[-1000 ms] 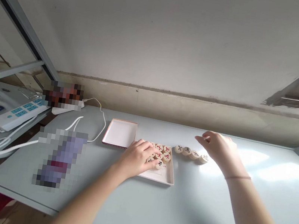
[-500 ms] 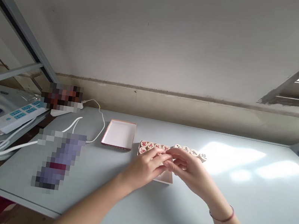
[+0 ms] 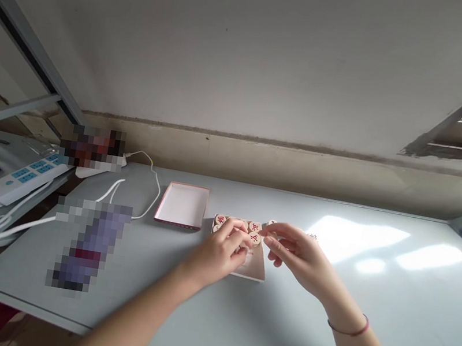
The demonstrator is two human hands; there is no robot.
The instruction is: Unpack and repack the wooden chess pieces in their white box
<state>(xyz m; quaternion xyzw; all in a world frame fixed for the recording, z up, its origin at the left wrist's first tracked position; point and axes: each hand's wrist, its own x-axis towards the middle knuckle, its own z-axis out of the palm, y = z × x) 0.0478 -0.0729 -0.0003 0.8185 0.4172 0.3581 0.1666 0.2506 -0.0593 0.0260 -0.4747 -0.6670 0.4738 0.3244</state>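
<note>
Discs (image 3: 254, 239): are looking round, pale, w/ red signs on top; are sitting in rows at back of box (image 3: 254, 269).
Box: is lying flat on table (image 3: 300, 342), showing pale floor up front.
L hand (image 3: 218, 256): is lying over discs, fingers bending, part open; can't tell if gripping one.
R hand (image 3: 298, 258): is hovering by box's R edge, thumb + pointer nearly meeting; can't tell if pinching anything.
Loose discs (image 3: 271, 223): are peeking out behind R hand.
Lid (image 3: 182, 206): is lying L of box.

Wore a thin, reddish, cord-like bracelet (image 3: 348, 334) round the right wrist (image 3: 343, 316), toward four o'clock; showed a slim-fingered right hand (image 3: 304, 259) and, toward seven o'clock, a bare, tapering left forearm (image 3: 137, 311).
</note>
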